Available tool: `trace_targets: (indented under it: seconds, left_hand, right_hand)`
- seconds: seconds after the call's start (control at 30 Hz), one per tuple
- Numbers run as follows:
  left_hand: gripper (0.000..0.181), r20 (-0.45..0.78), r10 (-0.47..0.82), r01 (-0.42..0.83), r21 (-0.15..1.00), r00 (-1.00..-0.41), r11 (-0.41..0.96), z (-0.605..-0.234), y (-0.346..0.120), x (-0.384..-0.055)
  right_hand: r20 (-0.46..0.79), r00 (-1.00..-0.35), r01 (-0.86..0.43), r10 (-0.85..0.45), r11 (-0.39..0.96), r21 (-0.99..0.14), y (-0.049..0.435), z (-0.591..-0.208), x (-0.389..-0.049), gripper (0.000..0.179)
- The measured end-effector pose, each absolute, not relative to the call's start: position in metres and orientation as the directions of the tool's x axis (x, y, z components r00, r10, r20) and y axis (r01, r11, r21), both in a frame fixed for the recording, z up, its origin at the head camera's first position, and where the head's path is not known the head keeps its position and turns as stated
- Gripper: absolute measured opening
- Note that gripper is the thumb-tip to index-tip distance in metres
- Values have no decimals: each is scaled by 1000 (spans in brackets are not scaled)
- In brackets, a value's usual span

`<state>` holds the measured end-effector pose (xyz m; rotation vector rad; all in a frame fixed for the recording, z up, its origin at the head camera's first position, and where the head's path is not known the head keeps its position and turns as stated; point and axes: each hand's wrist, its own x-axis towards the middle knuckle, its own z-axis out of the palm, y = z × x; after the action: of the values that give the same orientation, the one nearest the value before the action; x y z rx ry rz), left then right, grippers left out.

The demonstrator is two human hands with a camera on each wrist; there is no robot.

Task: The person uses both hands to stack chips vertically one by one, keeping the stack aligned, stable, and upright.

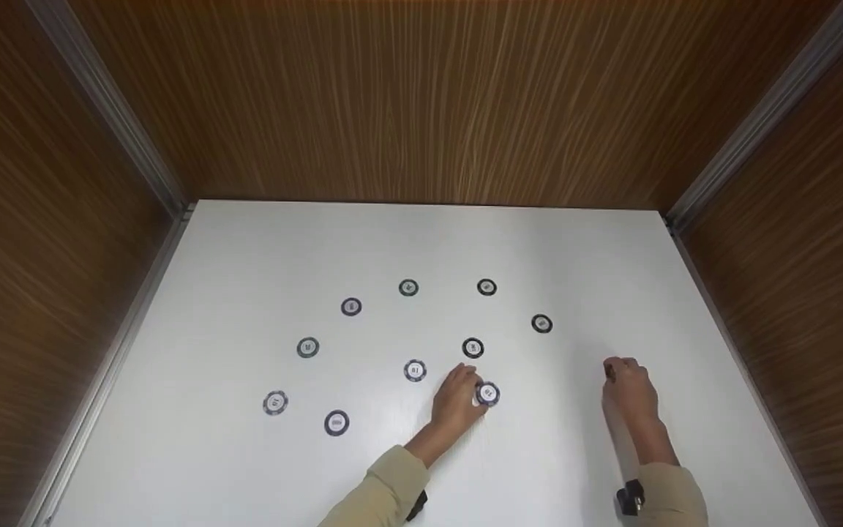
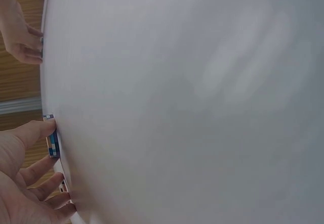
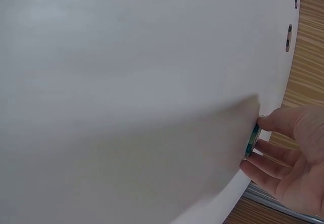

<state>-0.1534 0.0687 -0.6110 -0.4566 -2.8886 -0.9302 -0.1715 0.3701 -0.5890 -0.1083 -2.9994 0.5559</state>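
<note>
My left hand (image 1: 456, 401) pinches a blue-edged poker chip (image 1: 488, 394) between thumb and finger, close to the white tabletop. In the left wrist view this blue chip (image 2: 52, 138) shows edge-on and looks thick; I cannot tell whether it is more than one chip. A black-edged chip (image 1: 473, 348) lies just beyond the left fingertips. Over on the right, my right hand (image 1: 632, 395) grips a green poker chip (image 3: 253, 140) by its edges, thumb on one side and fingers on the other. From the head view the fingers mostly hide that chip.
Several chips lie flat and apart across the white table (image 1: 246, 249), among them a black one (image 1: 541, 323), a green one (image 1: 308, 347) and a purple-edged one (image 1: 336, 423). Wood-grain panels (image 1: 421, 102) rise at the back and both sides.
</note>
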Motion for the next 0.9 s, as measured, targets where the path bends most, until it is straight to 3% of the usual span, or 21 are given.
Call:
trace_targets:
  seconds: [0.63,0.9]
  left_hand:
    - [36,227,259,344,577,-939,741,-615,68,-151]
    - [35,168,257,306,598,-952,741,-611,68,-152]
  right_hand:
    - [136,-990,-23,23,944,-328,373,-589,-169,17]
    - [126,-992,-15,31,937,-349,370,-588,-169,15]
